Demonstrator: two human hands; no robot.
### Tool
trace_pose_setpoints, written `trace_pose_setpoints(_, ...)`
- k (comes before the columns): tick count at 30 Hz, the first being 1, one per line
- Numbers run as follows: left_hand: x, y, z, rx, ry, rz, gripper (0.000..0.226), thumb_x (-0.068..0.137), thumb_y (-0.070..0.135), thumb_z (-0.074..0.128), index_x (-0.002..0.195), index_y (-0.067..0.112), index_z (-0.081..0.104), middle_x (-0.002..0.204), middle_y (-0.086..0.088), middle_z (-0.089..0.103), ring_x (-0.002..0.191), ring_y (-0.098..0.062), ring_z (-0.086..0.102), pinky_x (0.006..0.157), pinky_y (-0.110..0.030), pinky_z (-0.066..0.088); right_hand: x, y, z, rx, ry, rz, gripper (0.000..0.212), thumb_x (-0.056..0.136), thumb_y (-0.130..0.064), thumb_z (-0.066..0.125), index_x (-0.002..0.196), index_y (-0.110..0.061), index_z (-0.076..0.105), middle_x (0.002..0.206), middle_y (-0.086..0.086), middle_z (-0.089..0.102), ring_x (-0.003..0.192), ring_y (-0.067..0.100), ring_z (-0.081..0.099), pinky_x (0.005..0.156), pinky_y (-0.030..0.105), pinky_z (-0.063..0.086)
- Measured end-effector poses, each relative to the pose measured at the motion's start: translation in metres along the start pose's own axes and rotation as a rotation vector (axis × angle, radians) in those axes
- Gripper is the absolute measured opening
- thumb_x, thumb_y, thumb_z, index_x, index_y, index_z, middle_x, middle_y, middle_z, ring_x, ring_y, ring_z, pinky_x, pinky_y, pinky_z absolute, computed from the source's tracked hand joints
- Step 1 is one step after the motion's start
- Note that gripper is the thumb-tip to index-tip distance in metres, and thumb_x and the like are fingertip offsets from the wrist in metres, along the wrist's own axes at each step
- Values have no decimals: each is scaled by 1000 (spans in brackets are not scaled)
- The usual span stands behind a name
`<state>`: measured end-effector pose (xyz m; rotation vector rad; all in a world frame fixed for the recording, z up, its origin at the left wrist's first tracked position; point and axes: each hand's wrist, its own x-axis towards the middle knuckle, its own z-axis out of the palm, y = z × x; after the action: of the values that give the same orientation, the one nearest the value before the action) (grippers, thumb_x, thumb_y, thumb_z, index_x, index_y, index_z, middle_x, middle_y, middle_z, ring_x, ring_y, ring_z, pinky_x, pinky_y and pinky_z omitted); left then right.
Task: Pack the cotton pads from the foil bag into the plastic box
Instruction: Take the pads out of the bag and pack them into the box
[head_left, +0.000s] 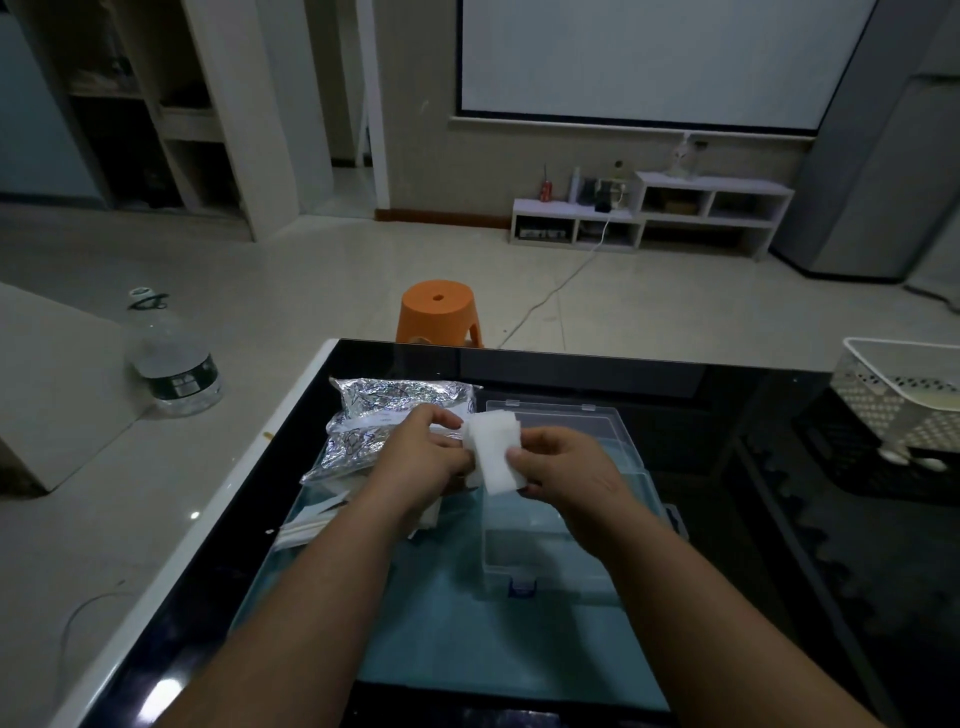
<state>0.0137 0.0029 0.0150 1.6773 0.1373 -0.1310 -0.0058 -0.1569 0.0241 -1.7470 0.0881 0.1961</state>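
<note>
Stack of cotton pads (493, 452) pinched by left hand (421, 447) and right hand (566, 467), both grips narrow on it. Likely light, soft, compressible, loose-layered; best squeezed gently across flat faces.

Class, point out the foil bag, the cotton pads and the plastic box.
foil bag (353, 447), head view, crinkled silver side
cotton pads (496, 457), head view, white front of the stack
plastic box (540, 551), head view, bare clear inside

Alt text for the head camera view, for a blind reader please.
The left hand and right hand hold white cotton pads by a clear plastic box on a dark table; a foil bag lies beside it.
</note>
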Motion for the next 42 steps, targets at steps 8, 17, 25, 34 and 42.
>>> trace_pose_setpoints(8,0,5,4,-149,-59,-6,35,80,-17,58,102,9,50,89,-21,62,63,-21,62,46,-21,49,8,-2,-3,-67,71,60,20,88,-19,64,101,-22,50,108,7,56,93,23,57,64,27,45)
trace_pose_setpoints(17,5,2,11,-470,-61,-144,50,87,54,53,105,9,64,97,-16,72,86,-29,64,80,-38,44,6,-3,-3,204,-22,148,27,86,-10,68,100,-16,47,106,18,59,80,23,57,63,28,47)
trace_pose_setpoints(25,-5,1,21,-658,-160,-185,42,90,20,57,123,-6,52,91,-19,72,81,-26,68,78,-39,55,0,-7,4,79,-17,81,23,86,-16,68,89,-12,46,97,3,66,66,12,52,52,22,42)
trace_pose_setpoints(34,-1,2,19,-562,-138,-159,31,88,-3,54,113,13,47,84,-16,66,60,-23,67,46,-28,53,3,-8,3,-577,-6,-335,88,70,-27,82,142,-35,32,139,-9,43,130,15,39,106,35,39)
trace_pose_setpoints(42,-3,-4,22,-388,-272,-159,55,75,3,65,127,17,54,88,-9,67,69,-20,66,51,-27,49,1,-7,6,-754,-87,-341,120,72,-34,81,152,-40,-9,152,-11,38,138,22,34,114,43,30)
